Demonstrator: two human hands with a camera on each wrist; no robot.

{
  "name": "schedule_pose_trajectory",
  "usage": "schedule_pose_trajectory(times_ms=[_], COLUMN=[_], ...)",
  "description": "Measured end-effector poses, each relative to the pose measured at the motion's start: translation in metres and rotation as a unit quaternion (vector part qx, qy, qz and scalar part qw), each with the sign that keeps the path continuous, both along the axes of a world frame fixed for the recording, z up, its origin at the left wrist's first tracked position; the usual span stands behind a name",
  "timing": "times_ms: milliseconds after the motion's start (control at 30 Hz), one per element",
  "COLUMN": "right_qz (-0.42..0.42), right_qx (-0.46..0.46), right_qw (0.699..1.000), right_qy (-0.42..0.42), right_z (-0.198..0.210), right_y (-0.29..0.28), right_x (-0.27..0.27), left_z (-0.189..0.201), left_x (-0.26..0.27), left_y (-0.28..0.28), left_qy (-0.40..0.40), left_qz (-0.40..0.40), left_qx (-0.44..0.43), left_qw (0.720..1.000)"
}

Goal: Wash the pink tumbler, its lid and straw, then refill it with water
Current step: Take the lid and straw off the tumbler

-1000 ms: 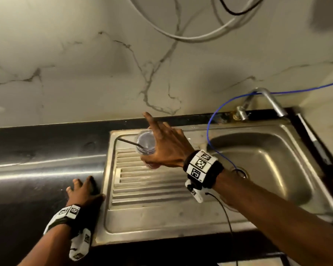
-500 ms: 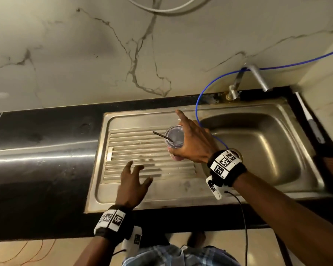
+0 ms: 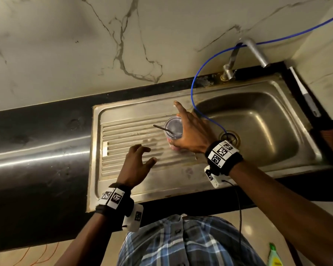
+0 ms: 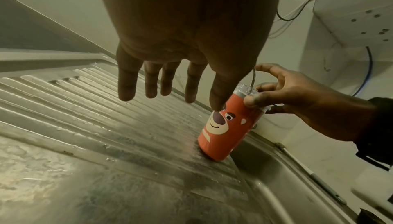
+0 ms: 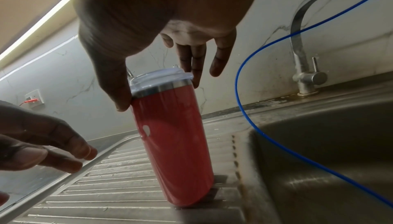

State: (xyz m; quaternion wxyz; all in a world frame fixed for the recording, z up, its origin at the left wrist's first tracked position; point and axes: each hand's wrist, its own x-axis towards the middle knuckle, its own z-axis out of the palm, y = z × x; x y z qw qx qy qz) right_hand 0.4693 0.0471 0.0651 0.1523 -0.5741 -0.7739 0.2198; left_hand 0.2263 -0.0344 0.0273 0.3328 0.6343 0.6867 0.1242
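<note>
The pink tumbler (image 3: 173,145) (image 4: 223,130) (image 5: 172,143) with a bear face stands on the ribbed drainboard (image 3: 131,143), right beside the basin. Its clear lid (image 3: 173,128) (image 5: 159,80) is on, and a metal straw (image 3: 161,128) (image 4: 253,78) sticks out toward the left. My right hand (image 3: 188,131) (image 4: 276,93) grips the tumbler near its rim, thumb on one side, fingers behind, index finger lifted. My left hand (image 3: 138,162) (image 5: 42,145) hovers over the drainboard left of the tumbler, fingers spread, holding nothing.
The steel sink basin (image 3: 267,127) with its drain (image 3: 230,138) lies to the right. A tap (image 3: 252,48) stands at the back, and a blue hose (image 3: 198,79) runs from it into the basin. Black counter (image 3: 37,150) extends left. A green bottle (image 3: 275,256) stands on the floor.
My right hand slid the tumbler along the drainboard toward the basin. My left hand left the counter's edge and moved right over the drainboard, closer to the tumbler.
</note>
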Motion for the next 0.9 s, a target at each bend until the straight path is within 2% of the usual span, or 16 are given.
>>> schedule_pose_trajectory(times_ms=[267, 533, 800, 900], right_qz=[0.005, 0.018, 0.063, 0.06], right_qx=[0.005, -0.01, 0.056, 0.07], right_qw=[1.0, 0.999, 0.993, 0.993], right_qy=[0.019, 0.047, 0.079, 0.072], right_z=[-0.008, -0.017, -0.042, -0.045], right_y=[0.003, -0.001, -0.004, -0.004], right_x=[0.007, 0.015, 0.026, 0.028], left_z=[-0.01, -0.028, -0.034, -0.031], left_x=[0.021, 0.047, 0.071, 0.08], left_y=[0.028, 0.046, 0.06, 0.062], left_qy=[-0.047, -0.121, -0.206, -0.2], left_qz=[-0.056, -0.057, -0.077, -0.067], left_qx=[0.009, 0.024, 0.101, 0.107], left_qw=[0.997, 0.991, 0.97, 0.972])
